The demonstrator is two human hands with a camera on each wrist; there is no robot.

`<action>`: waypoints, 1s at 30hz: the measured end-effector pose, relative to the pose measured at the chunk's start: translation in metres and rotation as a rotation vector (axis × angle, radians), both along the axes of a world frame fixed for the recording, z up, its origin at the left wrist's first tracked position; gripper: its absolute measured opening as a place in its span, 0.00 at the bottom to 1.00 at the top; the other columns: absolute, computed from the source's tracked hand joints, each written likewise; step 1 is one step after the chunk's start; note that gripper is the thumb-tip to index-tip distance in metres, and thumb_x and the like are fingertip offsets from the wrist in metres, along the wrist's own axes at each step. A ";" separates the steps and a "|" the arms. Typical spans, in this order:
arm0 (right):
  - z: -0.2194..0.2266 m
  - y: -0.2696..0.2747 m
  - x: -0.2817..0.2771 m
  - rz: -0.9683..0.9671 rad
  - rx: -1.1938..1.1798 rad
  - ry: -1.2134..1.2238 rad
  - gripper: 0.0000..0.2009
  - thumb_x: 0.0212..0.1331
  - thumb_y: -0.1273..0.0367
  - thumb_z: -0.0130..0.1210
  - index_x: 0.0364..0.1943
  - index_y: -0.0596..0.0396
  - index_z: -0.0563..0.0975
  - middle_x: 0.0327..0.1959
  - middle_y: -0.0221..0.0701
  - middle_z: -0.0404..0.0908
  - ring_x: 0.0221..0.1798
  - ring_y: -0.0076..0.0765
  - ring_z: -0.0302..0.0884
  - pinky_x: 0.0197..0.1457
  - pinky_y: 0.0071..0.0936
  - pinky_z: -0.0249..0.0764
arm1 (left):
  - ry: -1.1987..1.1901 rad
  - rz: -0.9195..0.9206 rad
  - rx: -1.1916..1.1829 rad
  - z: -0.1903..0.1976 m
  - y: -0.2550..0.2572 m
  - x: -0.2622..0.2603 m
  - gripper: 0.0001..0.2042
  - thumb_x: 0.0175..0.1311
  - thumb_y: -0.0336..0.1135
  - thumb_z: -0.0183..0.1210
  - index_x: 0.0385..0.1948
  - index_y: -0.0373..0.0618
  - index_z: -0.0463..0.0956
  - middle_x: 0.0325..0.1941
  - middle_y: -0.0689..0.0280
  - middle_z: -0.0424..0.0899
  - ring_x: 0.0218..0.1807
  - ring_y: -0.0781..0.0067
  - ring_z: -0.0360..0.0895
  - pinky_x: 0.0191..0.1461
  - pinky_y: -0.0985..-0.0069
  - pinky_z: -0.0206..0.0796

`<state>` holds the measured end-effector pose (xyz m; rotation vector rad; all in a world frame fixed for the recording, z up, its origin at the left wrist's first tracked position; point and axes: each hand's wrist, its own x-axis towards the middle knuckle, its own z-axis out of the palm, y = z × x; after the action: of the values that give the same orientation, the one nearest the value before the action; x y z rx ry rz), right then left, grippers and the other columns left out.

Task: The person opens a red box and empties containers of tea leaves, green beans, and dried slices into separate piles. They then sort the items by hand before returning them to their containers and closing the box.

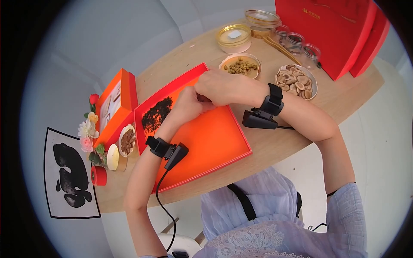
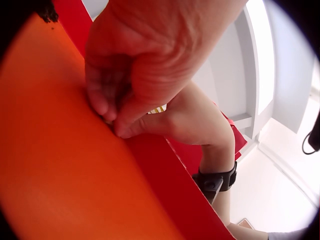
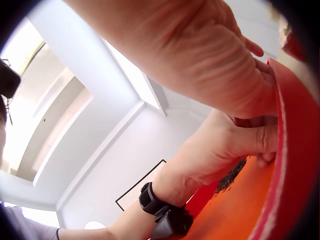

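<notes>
Both hands meet over the far inner side of a shallow red box with an orange floor (image 1: 206,142). My left hand (image 1: 188,105) reaches in with its fingers bent down; in the left wrist view its fingertips pinch a tiny brownish piece (image 2: 108,121) close over the floor. My right hand (image 1: 218,86) comes across the box's wall from the right, its thumb (image 2: 150,124) right at the left fingertips. Its other fingers are largely hidden, and I cannot tell what they hold. A patch of dark dried leaves (image 1: 157,114) lies in the box, left of the hands.
Beyond the box stand a bowl of greenish dried buds (image 1: 240,66), a bowl of dried slices (image 1: 297,81), wooden tongs (image 1: 279,48), glass jars (image 1: 294,42) and red bags (image 1: 327,34). Leftward are an orange box (image 1: 114,107), flowers (image 1: 88,129) and a small brown-filled bowl (image 1: 127,141).
</notes>
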<state>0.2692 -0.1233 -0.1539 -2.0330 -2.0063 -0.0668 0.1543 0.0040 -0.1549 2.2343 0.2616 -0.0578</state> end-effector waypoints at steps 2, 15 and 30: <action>-0.001 0.000 -0.001 0.007 0.009 -0.031 0.04 0.46 0.73 0.65 0.27 0.55 0.83 0.29 0.38 0.85 0.40 0.48 0.82 0.55 0.43 0.73 | 0.003 0.011 0.017 -0.001 -0.001 0.000 0.08 0.58 0.27 0.70 0.37 0.36 0.84 0.31 0.65 0.87 0.32 0.79 0.80 0.35 0.76 0.72; 0.011 -0.008 0.002 0.036 -0.088 -0.066 0.05 0.50 0.73 0.63 0.31 0.58 0.84 0.34 0.43 0.85 0.44 0.50 0.80 0.55 0.43 0.73 | 0.023 0.025 -0.042 -0.004 -0.005 0.003 0.10 0.56 0.23 0.67 0.40 0.34 0.83 0.28 0.65 0.86 0.29 0.79 0.81 0.33 0.79 0.72; 0.078 -0.060 0.073 -0.464 -0.225 -0.030 0.12 0.51 0.71 0.68 0.39 0.63 0.84 0.39 0.43 0.87 0.44 0.46 0.86 0.45 0.38 0.79 | -0.008 0.025 0.258 -0.001 -0.033 0.005 0.09 0.61 0.29 0.68 0.40 0.36 0.83 0.28 0.66 0.83 0.31 0.79 0.79 0.36 0.75 0.73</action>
<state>0.3425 -0.1836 -0.0762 -2.6177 -1.5758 0.0361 0.1591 -0.0285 -0.1561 2.4864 0.3074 -0.0011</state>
